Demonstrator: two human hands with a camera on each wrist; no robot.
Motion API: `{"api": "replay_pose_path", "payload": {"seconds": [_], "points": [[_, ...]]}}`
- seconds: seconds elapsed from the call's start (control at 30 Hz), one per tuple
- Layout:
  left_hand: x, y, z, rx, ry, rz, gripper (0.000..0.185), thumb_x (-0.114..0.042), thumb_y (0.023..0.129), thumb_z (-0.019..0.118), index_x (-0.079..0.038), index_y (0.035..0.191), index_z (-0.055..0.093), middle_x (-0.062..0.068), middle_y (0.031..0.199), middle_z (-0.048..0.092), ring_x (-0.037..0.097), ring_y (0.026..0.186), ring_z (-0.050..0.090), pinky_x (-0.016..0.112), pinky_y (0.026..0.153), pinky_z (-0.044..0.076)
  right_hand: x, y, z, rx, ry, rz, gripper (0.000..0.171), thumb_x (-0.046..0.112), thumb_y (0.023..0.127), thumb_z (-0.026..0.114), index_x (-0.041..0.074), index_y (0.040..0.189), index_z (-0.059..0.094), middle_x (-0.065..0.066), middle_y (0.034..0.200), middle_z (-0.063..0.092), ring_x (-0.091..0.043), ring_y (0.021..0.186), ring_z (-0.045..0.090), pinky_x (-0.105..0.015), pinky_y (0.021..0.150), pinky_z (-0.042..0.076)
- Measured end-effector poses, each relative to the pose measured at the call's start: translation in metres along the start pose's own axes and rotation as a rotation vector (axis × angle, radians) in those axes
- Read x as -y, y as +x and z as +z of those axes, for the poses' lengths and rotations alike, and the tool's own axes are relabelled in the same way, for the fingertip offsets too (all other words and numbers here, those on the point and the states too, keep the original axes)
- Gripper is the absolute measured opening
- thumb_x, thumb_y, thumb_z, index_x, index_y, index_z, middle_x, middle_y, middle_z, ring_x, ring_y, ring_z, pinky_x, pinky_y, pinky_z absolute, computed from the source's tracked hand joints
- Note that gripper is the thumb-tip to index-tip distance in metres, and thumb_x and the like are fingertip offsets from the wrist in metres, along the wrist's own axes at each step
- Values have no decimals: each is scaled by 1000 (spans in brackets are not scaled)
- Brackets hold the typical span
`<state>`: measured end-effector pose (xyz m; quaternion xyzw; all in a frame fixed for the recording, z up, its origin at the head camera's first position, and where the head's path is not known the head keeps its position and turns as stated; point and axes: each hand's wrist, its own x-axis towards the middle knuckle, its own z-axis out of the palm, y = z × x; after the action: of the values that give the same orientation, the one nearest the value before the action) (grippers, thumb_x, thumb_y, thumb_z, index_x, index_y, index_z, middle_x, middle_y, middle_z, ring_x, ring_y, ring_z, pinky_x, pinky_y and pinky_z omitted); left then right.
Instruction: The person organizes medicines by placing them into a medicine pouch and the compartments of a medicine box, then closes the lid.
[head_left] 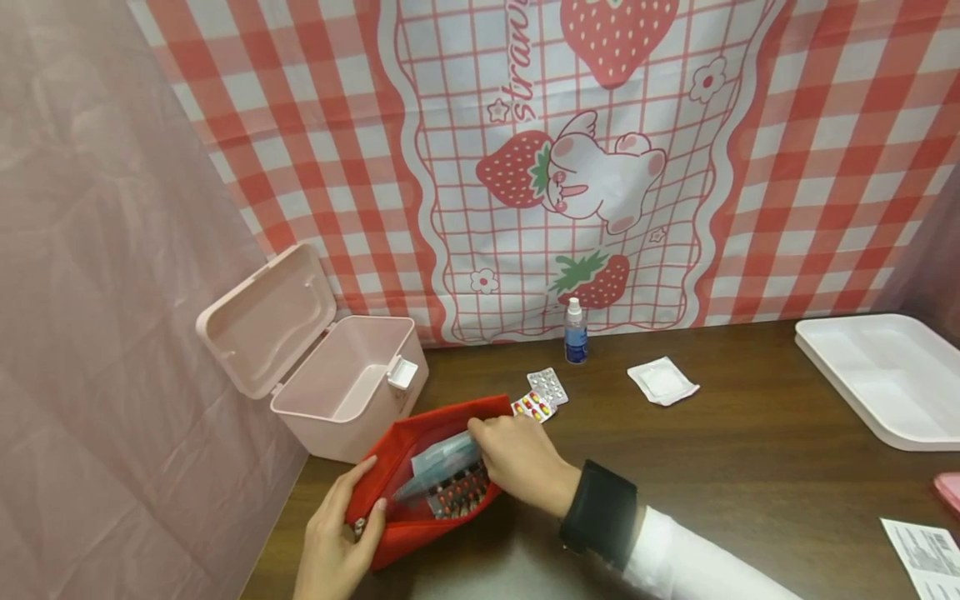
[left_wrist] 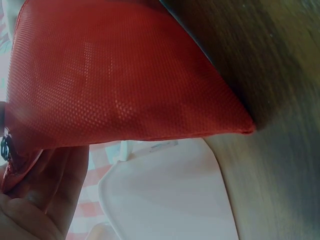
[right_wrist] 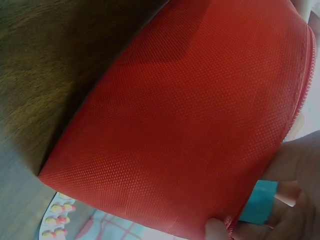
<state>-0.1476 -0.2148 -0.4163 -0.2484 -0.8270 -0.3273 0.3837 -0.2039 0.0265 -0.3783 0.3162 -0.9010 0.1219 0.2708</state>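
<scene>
Now left hand gripping red pouch edge, right hand pinching its rim, wrist bent

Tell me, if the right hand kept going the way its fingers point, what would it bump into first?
Probably the packets inside the red pouch: the right hand points left into its open mouth. Past that, likely the pink box, though depth is unclear.

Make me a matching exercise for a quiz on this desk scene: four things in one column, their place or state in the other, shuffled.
1. red pouch
2. pink box
3. spray bottle
4. white tray

A. lid swung open
B. upright by the strawberry cloth
C. held open by both hands
D. at the table's right edge

Pairs: 1-C, 2-A, 3-B, 4-D
</scene>
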Motion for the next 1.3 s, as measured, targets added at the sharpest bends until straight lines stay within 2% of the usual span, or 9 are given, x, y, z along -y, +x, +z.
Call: {"api": "replay_pose_path", "payload": {"seconds": [0.17,0.4,0.8,1.0,1.3], "points": [[0,-1,0,-1,-3,-2,61,8,64,68,-3,122,55,8,107,63,13,92,59,7,84,39,0,-2,-1,42,-3,-1,10,6,71,62,13,70,55,1,59,60,-17,54,59,-31,42,39],[-1,-1,0,-1,12,-13,59,7,65,68,-4,122,56,8,106,63,13,91,59,7,83,39,2,-3,0,69,4,22,4,14,74,67,16,71,65,2,67,61,-16,61,60,-31,47,44],[-1,0,0,-2,6,-3,59,7,65,68,-3,122,56,9,106,63,12,92,59,7,84,38,6,0,-2,-18,-99,1,13,5,68,66,18,68,69,4,64,60,-15,62,57,-30,49,44],[-2,0,0,-1,7,-18,59,7,65,68,-3,122,56,9,106,63,12,93,59,6,85,38,6,1,1,-6,-133,20,18,2,65,63,19,62,67,7,58,59,-15,59,53,-29,45,40],[-2,0,0,3,6,-35,58,7,65,68,-3,121,57,9,106,63,11,93,59,6,85,37,9,4,1,42,-188,44,20,4,71,62,20,62,69,3,57,60,-14,57,55,-32,44,43]]}}
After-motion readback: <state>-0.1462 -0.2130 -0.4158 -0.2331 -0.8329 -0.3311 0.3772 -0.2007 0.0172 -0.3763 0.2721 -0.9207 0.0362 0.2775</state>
